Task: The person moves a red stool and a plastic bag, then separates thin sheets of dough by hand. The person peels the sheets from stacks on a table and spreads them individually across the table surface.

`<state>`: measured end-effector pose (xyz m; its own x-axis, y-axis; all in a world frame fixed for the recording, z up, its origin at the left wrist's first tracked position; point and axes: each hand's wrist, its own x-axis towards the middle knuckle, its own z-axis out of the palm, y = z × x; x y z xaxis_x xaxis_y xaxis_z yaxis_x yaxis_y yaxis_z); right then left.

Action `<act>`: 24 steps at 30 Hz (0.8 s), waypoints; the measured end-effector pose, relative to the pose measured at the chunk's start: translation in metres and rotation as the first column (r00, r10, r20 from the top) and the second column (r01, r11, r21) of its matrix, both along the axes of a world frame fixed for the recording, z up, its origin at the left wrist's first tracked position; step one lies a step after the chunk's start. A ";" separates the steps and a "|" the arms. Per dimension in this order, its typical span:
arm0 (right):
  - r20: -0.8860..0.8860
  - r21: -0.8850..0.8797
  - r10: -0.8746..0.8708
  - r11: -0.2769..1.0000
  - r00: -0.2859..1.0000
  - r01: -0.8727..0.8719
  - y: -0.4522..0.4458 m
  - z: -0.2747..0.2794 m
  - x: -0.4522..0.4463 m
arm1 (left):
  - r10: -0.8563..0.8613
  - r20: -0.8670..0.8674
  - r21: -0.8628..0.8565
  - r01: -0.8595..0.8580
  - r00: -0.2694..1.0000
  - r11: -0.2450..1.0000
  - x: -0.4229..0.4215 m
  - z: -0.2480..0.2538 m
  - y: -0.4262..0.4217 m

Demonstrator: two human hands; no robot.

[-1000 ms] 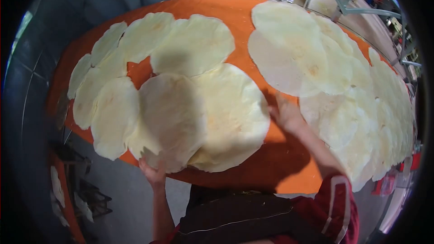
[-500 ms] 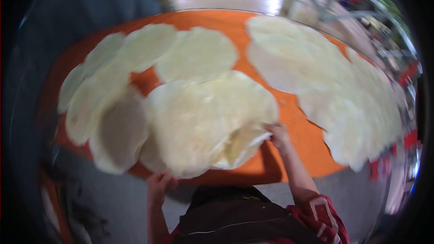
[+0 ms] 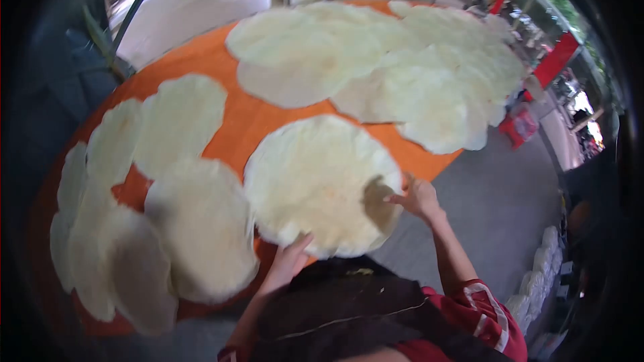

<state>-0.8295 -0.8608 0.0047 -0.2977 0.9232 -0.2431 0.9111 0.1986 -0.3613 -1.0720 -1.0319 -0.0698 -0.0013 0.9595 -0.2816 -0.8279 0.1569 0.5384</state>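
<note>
I find the round sheet (image 3: 322, 174) at the table's (image 3: 238, 121) near edge, between the left sheets (image 3: 201, 234) and far sheets (image 3: 429, 74). My left hand (image 3: 288, 260) grasps its near rim, my right hand (image 3: 419, 200) its right rim. Handling step in hand; I judge any shift calls for even, two-sided support.

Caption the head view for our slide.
Bare left hand and right hand hold a thin, round, pale dough-like sheet by its rim, over a flat orange tabletop bearing similar sheets.
</note>
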 end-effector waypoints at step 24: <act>-0.217 0.247 0.769 0.640 0.602 -0.728 -0.049 0.012 -0.125 | 0.078 -0.281 0.182 -0.027 0.957 0.983 -0.019 0.021 0.016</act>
